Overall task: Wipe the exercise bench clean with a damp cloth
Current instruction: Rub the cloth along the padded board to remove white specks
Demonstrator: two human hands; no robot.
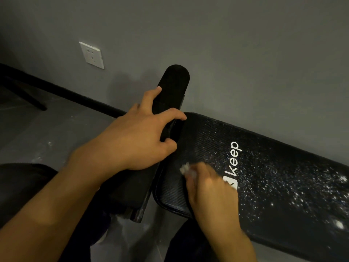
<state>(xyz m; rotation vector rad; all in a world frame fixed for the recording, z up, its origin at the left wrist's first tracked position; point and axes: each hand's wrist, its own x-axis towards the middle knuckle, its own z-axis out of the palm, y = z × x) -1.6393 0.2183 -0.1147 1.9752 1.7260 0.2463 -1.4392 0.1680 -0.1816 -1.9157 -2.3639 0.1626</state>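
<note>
- Gripping a black foam roller (171, 87) at the head of the bench, the left hand (136, 140) lay across it with fingers spread and bent over the top and the thumb curled against the near side.
- The right hand (211, 193) was blurred; its fingers were curled round a small white cloth (186, 169), pressing it down onto the bench (273, 176).
- Only a crumpled corner of the cloth showed, poking out past the fingertips; whether it was wet could not be told.
- The bench was a long black padded board with a fine ribbed texture, running from the middle of the view off to the lower right.
- A white logo (234, 159) reading "keep" sat on the padding, just beside the right hand.
- White specks (306, 188) were scattered thickly over the padding on the far side of the logo and thinly near the roller.
- The cloth touched the padding near its rounded end, between the logo and the left hand.
- Behind stood a grey wall (226, 44) with a white socket (92, 55), above a grey floor (47, 133).
</note>
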